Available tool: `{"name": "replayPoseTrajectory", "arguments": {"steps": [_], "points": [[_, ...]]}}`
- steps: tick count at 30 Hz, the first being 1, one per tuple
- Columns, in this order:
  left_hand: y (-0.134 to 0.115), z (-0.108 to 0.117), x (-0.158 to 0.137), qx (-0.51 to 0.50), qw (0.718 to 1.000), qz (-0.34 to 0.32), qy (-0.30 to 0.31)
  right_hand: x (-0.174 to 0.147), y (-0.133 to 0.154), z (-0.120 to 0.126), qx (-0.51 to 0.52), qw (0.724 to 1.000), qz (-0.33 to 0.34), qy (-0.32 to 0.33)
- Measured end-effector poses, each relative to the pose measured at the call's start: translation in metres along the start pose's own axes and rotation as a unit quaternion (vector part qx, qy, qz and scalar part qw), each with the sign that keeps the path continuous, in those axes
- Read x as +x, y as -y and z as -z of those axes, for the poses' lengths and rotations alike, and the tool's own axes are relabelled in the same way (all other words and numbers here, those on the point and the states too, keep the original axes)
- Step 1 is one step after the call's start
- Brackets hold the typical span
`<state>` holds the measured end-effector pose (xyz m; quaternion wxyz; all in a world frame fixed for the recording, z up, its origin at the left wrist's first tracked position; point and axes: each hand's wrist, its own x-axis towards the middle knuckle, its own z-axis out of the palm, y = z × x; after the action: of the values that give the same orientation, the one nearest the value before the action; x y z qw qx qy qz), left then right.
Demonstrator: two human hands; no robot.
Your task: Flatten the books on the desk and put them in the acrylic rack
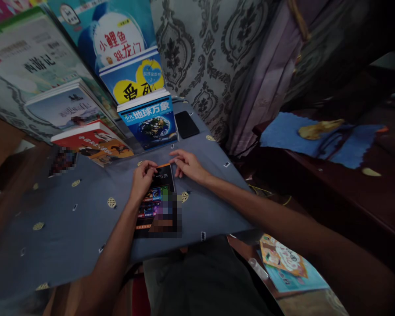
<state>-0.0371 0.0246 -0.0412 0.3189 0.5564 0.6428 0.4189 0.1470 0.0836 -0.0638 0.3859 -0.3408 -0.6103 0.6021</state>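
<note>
A thin book with a dark cover, an orange strip along its top edge and rows of small colored pictures (153,193) lies flat on the table in front of me. My left hand (143,179) is at its upper left side, with bent fingers closing over the top edge. Just off the upper right corner is my right hand (189,167), its fingers apart and the index finger reaching left; nothing shows in it. Part of the cover's lower right is blurred out.
Behind my hands stands a blue book with a globe (153,125), among several upright books. A black phone (187,124) lies to its right. An orange-red book (95,142) leans at left. The blue-grey tablecloth (85,228) has pineapple prints. A blue cloth (283,136) covers furniture at right.
</note>
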Motion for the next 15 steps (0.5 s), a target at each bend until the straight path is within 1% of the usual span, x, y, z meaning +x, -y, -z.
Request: {"name": "replayPoseTrajectory", "arguments": {"steps": [3,5,7,9,13,15], "points": [[0.000,0.000,0.000,0.008,1.000,-0.004,-0.003,-0.003,0.004,-0.001,-0.063,0.998,0.012,-0.013],[0.001,-0.001,0.000,0.013,1.000,-0.009,-0.009,-0.007,0.007,-0.001,-0.155,0.986,0.053,-0.023],[0.003,-0.001,0.000,0.015,1.000,-0.015,-0.012,-0.011,0.010,-0.001,-0.267,0.958,0.101,-0.012],[0.004,-0.001,0.000,0.019,1.000,-0.021,-0.013,-0.013,0.013,-0.001,-0.354,0.927,0.122,0.009],[0.006,0.000,0.000,0.035,0.999,-0.022,-0.010,-0.017,0.018,-0.002,-0.440,0.891,0.109,0.015],[0.007,0.000,0.000,0.049,0.998,-0.023,-0.011,-0.019,0.020,-0.004,-0.474,0.872,0.118,0.016]]}}
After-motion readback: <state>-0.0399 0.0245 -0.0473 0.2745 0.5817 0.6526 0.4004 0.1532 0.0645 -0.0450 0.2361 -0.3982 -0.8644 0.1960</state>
